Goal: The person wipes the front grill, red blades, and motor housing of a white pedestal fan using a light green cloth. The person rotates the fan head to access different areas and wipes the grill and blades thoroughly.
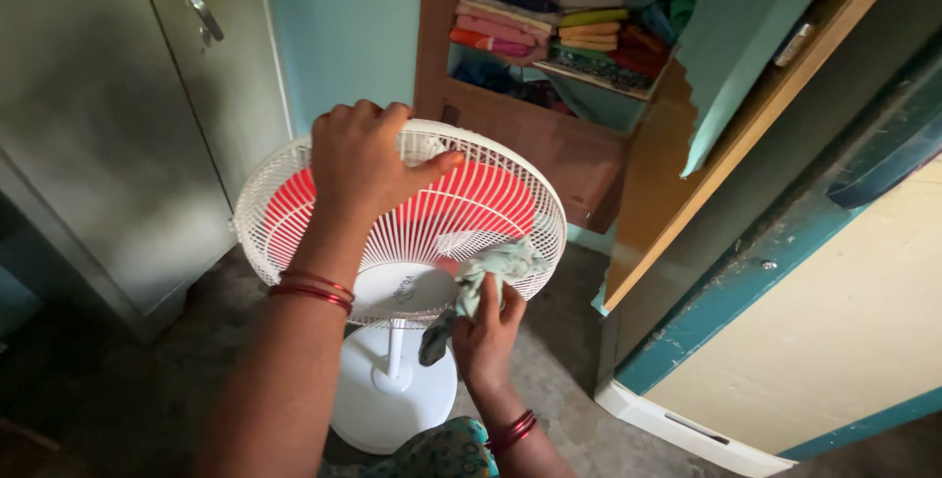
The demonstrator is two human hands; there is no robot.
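Observation:
A white pedestal fan (510, 205) with red blades stands on the floor, its round wire grille tilted up toward me. My left hand (365, 159) grips the top rim of the grille, thumb stretched over the wires. My right hand (486, 331) holds a pale green cloth (496, 270) pressed against the lower right part of the grille. Part of the cloth hangs down below the hand. Red bangles circle both wrists. The fan's round white base (378, 409) sits beneath the grille.
A grey metal cupboard (108, 115) with a handle stands at left. Behind the fan an open wooden wardrobe (549, 139) holds stacks of folded coloured clothes (549, 7); its door (706, 144) swings out at right. A teal-framed door (844, 321) is at right.

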